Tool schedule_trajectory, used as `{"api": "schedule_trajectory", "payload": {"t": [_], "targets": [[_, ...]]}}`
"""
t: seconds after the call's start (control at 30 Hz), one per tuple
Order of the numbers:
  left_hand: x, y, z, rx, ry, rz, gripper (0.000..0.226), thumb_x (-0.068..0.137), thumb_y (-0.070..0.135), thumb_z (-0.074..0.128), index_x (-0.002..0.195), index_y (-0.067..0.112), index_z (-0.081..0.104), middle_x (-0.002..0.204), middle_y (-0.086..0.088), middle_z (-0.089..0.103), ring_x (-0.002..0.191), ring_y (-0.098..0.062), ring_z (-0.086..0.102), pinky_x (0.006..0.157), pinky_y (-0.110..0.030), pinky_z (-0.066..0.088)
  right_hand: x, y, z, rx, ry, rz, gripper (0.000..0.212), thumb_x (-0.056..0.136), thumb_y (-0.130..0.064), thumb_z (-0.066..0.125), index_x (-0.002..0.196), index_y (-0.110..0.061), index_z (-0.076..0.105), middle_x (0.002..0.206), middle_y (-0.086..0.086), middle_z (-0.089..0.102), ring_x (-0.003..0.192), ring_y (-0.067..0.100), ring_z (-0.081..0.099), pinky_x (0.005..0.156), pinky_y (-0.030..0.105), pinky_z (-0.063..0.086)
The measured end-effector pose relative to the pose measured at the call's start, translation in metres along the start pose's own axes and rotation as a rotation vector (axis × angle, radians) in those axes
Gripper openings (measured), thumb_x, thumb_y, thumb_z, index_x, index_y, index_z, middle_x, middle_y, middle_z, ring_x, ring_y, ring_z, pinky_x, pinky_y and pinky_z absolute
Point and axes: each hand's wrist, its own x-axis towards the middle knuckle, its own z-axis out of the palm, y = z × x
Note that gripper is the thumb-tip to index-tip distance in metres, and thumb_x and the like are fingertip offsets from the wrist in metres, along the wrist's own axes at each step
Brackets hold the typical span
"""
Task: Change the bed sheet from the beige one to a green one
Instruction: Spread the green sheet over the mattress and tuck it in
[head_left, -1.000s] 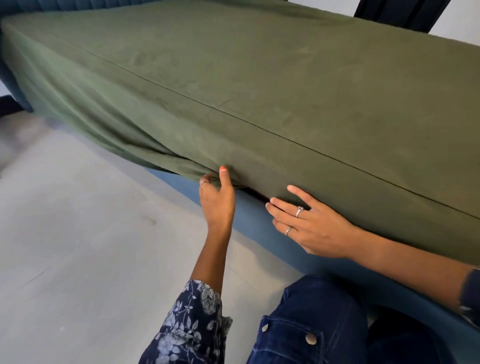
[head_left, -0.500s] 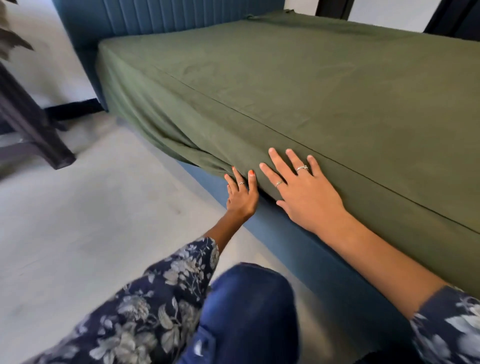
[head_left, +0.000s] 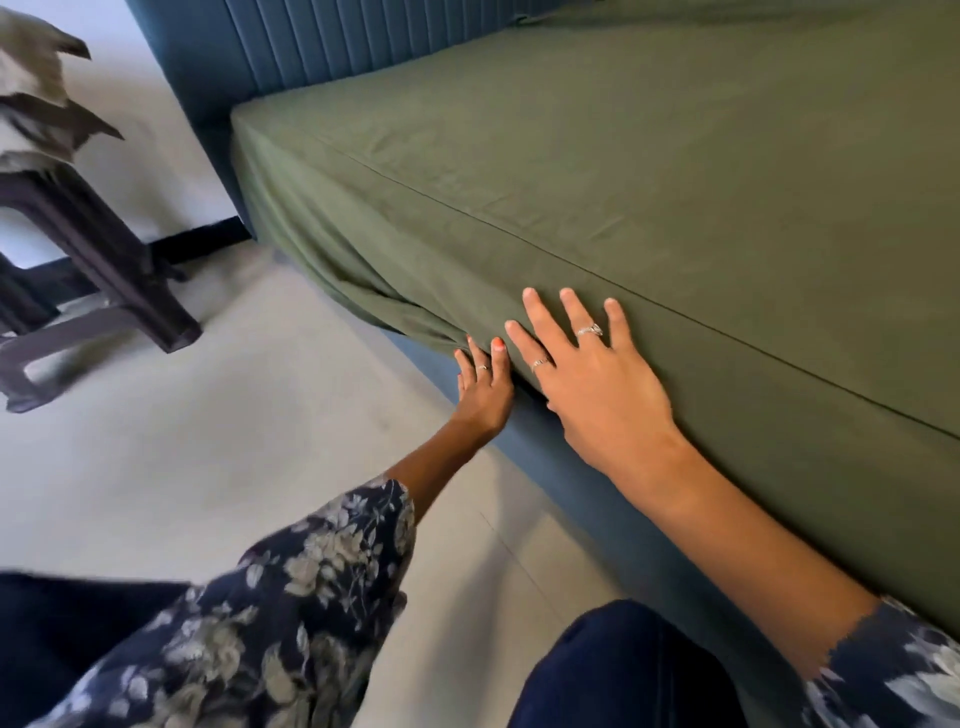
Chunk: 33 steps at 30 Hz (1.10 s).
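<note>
The bed (head_left: 550, 441) wears a green sheet (head_left: 649, 171); near its side edge, 2 flat hands, left hand (head_left: 485, 387) and right hand (head_left: 597, 384), press it.

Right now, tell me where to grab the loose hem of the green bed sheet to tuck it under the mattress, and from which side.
Pinch the bunched, sagging hem of the green fabric bed sheet, just headboard-side of the left hand. Come from below and from the floor side: there the cloth hangs in folds clear of the blue upholstered bed base, whereas under the flat right hand it lies taut.
</note>
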Motion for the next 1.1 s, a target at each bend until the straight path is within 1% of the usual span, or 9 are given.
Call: {"api": "schedule_trajectory", "payload": {"t": [0.1, 0.2, 0.4, 0.5, 0.67, 0.8, 0.93, 1.03, 1.1], "targets": [[-0.007, -0.002, -0.012, -0.142, -0.042, -0.008, 0.058, 0.103, 0.044, 0.017, 0.153, 0.019, 0.002, 0.16, 0.001, -0.008, 0.146, -0.016, -0.016, 0.118, -0.034, -0.003, -0.002, 0.002, -0.001, 0.061, 0.063, 0.067, 0.096, 0.068, -0.033, 0.082, 0.149, -0.018, 0.031, 0.158, 0.011, 0.021, 0.139, 0.037, 0.031, 0.107, 0.059, 0.028], [0.007, -0.015, -0.038, -0.293, -0.051, -0.065, 0.063, 0.098, 0.057, 0.024, 0.151, 0.023, 0.023, 0.158, 0.006, 0.021, 0.146, -0.013, 0.013, 0.12, -0.038, 0.014, 0.011, -0.005, -0.003, 0.186, 0.155, 0.169, 0.068, 0.07, -0.035, 0.079, 0.131, -0.017, 0.058, 0.144, 0.01, 0.046, 0.127, 0.038, 0.048, 0.1, 0.06, 0.036], [0.037, -0.02, -0.075, -0.773, 0.03, -0.325, 0.033, 0.101, 0.039, 0.039, 0.123, 0.017, 0.049, 0.125, -0.002, 0.05, 0.11, -0.031, 0.057, 0.087, -0.043, 0.054, 0.048, -0.03, -0.014, 0.186, 0.276, 0.392, 0.026, 0.086, -0.033, 0.063, 0.109, -0.022, 0.068, 0.107, 0.007, 0.057, 0.089, 0.036, 0.051, 0.076, 0.047, 0.044], [0.057, -0.023, -0.087, -0.986, -0.036, -0.436, 0.041, 0.1, 0.037, 0.043, 0.131, 0.009, 0.045, 0.132, -0.016, 0.047, 0.104, -0.038, 0.058, 0.075, -0.04, 0.056, 0.055, -0.035, -0.01, 0.175, 0.288, 0.43, 0.026, 0.088, -0.032, 0.058, 0.113, -0.025, 0.067, 0.106, 0.008, 0.055, 0.087, 0.034, 0.048, 0.076, 0.046, 0.043], [0.066, -0.025, -0.094, -1.245, -0.122, -0.627, 0.037, 0.1, 0.03, 0.046, 0.132, 0.013, 0.042, 0.137, -0.023, 0.036, 0.118, -0.038, 0.048, 0.095, -0.046, 0.046, 0.048, -0.042, -0.002, 0.14, 0.303, 0.466, 0.03, 0.086, -0.023, 0.056, 0.113, -0.025, 0.069, 0.111, 0.009, 0.062, 0.088, 0.033, 0.052, 0.086, 0.044, 0.045], [0.071, -0.021, -0.108, -1.317, -0.187, -0.692, 0.027, 0.1, 0.031, 0.041, 0.12, 0.013, 0.044, 0.134, -0.016, 0.036, 0.12, -0.033, 0.045, 0.093, -0.049, 0.043, 0.046, -0.053, -0.017, 0.285, 0.179, 0.592, 0.037, 0.087, -0.031, 0.047, 0.118, -0.024, 0.066, 0.126, 0.007, 0.058, 0.106, 0.033, 0.053, 0.101, 0.045, 0.039], [0.079, -0.022, -0.128, -1.338, -0.299, -0.741, 0.046, 0.1, 0.04, 0.037, 0.132, 0.006, 0.04, 0.124, -0.013, 0.04, 0.125, -0.034, 0.044, 0.092, -0.055, 0.043, 0.052, -0.066, -0.025, 0.43, 0.089, 0.75, 0.04, 0.084, -0.039, 0.046, 0.118, -0.03, 0.064, 0.134, 0.001, 0.052, 0.124, 0.029, 0.047, 0.109, 0.043, 0.026], [0.093, -0.025, -0.134, -1.358, -0.386, -0.718, 0.046, 0.1, 0.046, 0.032, 0.122, 0.006, 0.043, 0.114, -0.012, 0.047, 0.129, -0.03, 0.043, 0.092, -0.053, 0.041, 0.061, -0.069, -0.028, 0.526, 0.1, 0.877, 0.032, 0.081, -0.04, 0.05, 0.108, -0.039, 0.067, 0.135, -0.008, 0.049, 0.119, 0.016, 0.042, 0.108, 0.035, 0.021], [0.1, -0.027, -0.137, -1.369, -0.458, -0.721, 0.057, 0.099, 0.051, 0.032, 0.133, 0.005, 0.042, 0.127, -0.015, 0.046, 0.132, -0.028, 0.042, 0.097, -0.052, 0.039, 0.067, -0.071, -0.03, 0.56, 0.12, 0.947, 0.028, 0.079, -0.041, 0.05, 0.101, -0.042, 0.068, 0.133, -0.015, 0.047, 0.111, 0.006, 0.038, 0.107, 0.026, 0.016]]}}
